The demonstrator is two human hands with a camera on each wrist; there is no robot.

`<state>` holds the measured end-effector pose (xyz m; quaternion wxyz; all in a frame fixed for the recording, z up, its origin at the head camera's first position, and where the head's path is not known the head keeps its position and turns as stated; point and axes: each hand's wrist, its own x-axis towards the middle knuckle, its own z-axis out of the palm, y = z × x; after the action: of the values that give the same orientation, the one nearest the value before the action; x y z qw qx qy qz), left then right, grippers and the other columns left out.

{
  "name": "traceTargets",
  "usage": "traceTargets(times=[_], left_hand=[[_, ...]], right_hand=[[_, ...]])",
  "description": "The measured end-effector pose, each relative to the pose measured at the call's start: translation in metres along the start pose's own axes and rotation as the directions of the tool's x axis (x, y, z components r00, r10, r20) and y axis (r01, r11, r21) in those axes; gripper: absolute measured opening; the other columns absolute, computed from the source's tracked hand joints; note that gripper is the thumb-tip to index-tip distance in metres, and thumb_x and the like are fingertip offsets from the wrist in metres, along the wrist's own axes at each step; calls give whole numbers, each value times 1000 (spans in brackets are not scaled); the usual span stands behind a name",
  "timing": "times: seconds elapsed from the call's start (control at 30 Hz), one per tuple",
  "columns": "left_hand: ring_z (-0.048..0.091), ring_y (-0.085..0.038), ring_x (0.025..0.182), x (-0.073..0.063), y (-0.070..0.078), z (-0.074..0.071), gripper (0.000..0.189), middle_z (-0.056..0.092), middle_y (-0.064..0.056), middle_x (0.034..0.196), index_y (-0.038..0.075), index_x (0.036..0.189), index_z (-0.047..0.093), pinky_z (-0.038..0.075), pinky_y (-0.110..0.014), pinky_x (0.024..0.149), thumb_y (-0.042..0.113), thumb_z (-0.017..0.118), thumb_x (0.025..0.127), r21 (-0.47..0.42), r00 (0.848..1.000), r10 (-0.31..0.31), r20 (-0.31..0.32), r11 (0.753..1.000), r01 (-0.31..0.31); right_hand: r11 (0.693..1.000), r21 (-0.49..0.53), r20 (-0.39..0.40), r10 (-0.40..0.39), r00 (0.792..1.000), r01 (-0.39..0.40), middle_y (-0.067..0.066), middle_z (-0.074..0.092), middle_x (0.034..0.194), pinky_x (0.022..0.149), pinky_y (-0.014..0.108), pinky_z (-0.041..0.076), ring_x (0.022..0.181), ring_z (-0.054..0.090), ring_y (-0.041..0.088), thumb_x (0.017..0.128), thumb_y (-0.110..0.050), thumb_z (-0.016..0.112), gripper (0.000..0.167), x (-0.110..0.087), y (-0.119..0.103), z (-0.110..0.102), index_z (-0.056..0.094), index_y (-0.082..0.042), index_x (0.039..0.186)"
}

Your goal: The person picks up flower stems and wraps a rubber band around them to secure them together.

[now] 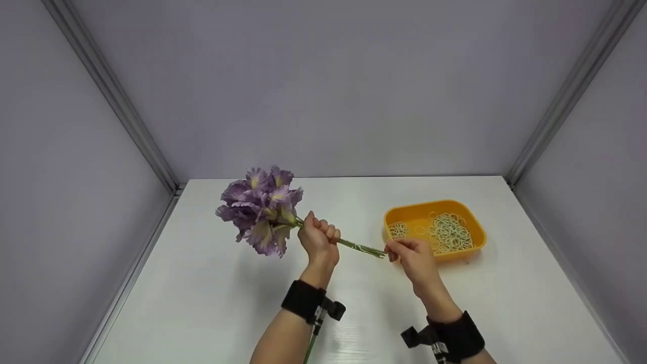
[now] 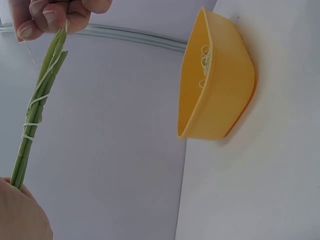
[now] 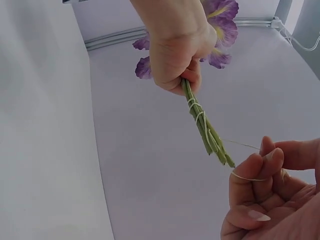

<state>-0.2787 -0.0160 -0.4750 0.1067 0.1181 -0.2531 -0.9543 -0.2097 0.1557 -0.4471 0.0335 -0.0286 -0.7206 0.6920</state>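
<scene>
A bunch of purple irises (image 1: 259, 210) with yellow-streaked petals is held above the table, blooms to the left. My left hand (image 1: 319, 238) grips the green stems (image 2: 41, 95) just below the blooms, fingers curled round them. A pale rubber band (image 3: 246, 178) is wound in loops along the lower stems. At the cut ends, my right hand (image 1: 417, 260) pinches this band and holds part of it stretched away from the stems, as the right wrist view shows. The stems under the left hand's fingers are hidden.
A yellow-orange tray (image 1: 427, 206) stands at the right, just beyond the right hand, with loose pale rubber bands (image 1: 451, 233) in two heaps. White table (image 1: 202, 303) lies beneath; grey walls (image 1: 323, 91) enclose its back and sides. Both wrists wear black straps with cameras.
</scene>
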Motion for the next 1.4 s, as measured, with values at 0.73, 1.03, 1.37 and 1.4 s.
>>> traceTargets(times=[0.73,1.03,1.37,1.4], left_hand=[[17,-5,43,-18,-26,4,48,20,7,53,18,58,26,18,-24,40,20,40,104,192,981,-60,182,981,24],[17,-6,44,-11,-30,-2,48,19,6,54,18,59,25,17,-24,43,21,37,105,130,982,-112,155,987,92],[22,-12,52,-6,-33,3,45,21,2,59,14,65,25,26,-26,54,23,29,109,-114,987,-70,144,990,87],[23,-12,53,-6,-34,4,45,20,2,59,14,65,24,27,-27,55,23,28,109,-134,987,-54,153,988,75]], right_hand=[[991,-135,78,26,997,-16,10,56,72,67,29,52,67,57,20,98,0,51,21,22,-2,29,61,6,81],[934,-346,82,-65,994,89,7,59,71,58,29,42,65,53,17,97,-1,52,20,22,3,34,64,3,82],[311,-821,250,-558,791,479,10,47,81,65,38,44,77,50,26,88,3,61,3,3,22,52,59,4,87],[238,-843,267,-592,760,482,11,46,82,67,38,44,79,49,28,87,4,61,3,1,26,53,59,5,89]])
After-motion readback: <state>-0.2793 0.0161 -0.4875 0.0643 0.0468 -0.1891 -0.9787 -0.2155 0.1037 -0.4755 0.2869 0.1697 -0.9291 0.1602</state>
